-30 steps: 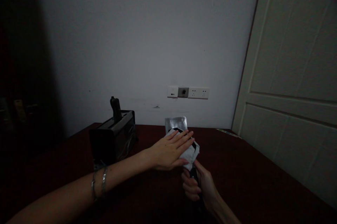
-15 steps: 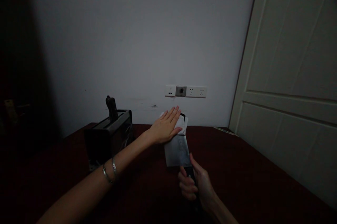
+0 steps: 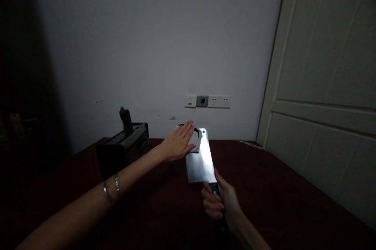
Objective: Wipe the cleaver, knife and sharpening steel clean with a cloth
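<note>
My right hand [image 3: 219,201] is closed around the black handle of a cleaver [image 3: 202,169], its broad steel blade pointing away from me. Near the tip the blade has a small hole, and light glares off its right side. Flat on the upper left of the blade lies my left hand [image 3: 178,142], fingers stretched out, pressing a white cloth [image 3: 195,142] with a dark edge against the steel. Part of the cloth is hidden under the palm. Two silver bracelets [image 3: 111,189] circle my left wrist.
To the left on the dark red table [image 3: 252,187] stands a black knife block [image 3: 117,150] with one black-handled knife [image 3: 126,120] upright in it. Behind is a pale wall with sockets [image 3: 219,102]. A white panelled door [image 3: 323,85] borders the table's right side.
My left hand and the cloth have slid left across the blade, baring the cleaver's tip and right side. The blade has tilted and now catches bright light.
</note>
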{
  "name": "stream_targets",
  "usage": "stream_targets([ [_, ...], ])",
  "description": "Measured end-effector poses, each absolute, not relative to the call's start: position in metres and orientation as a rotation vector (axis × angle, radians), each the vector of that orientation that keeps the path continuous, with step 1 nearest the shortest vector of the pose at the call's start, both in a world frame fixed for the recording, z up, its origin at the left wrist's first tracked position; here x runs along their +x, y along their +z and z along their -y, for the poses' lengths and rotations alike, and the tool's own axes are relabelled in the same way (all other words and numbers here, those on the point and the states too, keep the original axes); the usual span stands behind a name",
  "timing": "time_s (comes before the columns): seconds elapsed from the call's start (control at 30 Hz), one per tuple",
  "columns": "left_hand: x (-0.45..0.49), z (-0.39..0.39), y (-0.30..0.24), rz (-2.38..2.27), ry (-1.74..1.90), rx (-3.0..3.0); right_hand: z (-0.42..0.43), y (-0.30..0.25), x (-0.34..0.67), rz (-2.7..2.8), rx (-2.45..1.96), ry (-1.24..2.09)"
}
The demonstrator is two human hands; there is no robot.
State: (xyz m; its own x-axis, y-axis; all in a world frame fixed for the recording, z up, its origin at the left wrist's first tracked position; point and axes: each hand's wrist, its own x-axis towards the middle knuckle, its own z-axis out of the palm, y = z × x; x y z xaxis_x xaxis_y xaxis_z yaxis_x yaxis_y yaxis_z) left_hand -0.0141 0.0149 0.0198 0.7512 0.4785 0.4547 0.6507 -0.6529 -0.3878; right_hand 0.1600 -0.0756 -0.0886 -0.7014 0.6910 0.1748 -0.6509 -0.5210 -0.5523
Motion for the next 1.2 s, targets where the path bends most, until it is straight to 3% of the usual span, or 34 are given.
stream_targets([
  [0.57,-0.010,0.035,-0.017,0.592,-0.341,-2.521,0.073,-0.087,0.167,0.762,-0.110,2.155],
  [1.2,0.014,0.025,-0.010,0.606,-0.387,-2.516,0.071,-0.090,0.165,0.782,-0.147,2.132],
])
